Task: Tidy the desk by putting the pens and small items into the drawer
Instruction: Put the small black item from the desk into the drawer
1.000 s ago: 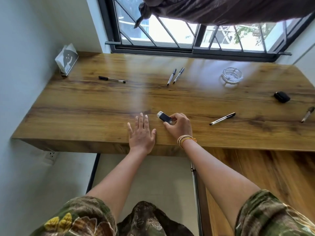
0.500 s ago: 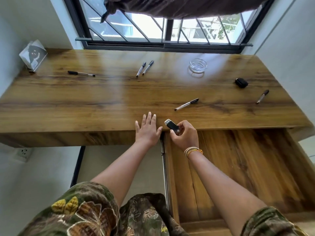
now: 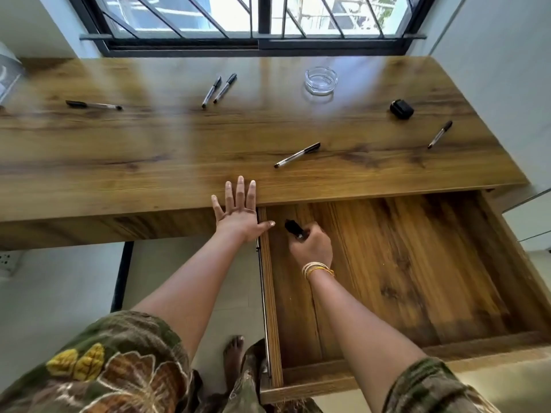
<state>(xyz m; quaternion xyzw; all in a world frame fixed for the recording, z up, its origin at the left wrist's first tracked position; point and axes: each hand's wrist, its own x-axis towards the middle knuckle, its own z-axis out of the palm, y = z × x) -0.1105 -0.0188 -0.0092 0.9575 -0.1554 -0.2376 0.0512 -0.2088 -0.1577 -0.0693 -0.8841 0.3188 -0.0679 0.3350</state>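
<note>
First small item going into the open drawer.

The small black block-shaped gadget [image 3: 293, 228] is pinched in the curled fingers of the right hand [image 3: 311, 247], low inside the pulled-out brown wooden drawer [image 3: 417, 263] near its back left corner; whether it already touches the drawer floor I cannot tell. The left hand [image 3: 238, 211] lies flat with fingers spread on the front edge of the wooden desk top [image 3: 149, 150], holding nothing. Next, by my reading, the fingers should let go and the hand reach for the nearest clear-barrelled pen with a black cap [image 3: 297, 155], just beyond the desk edge. Four more such pens, a black rounded case [image 3: 401, 109] and a clear glass ashtray [image 3: 321, 80] lie on the desk.
</note>
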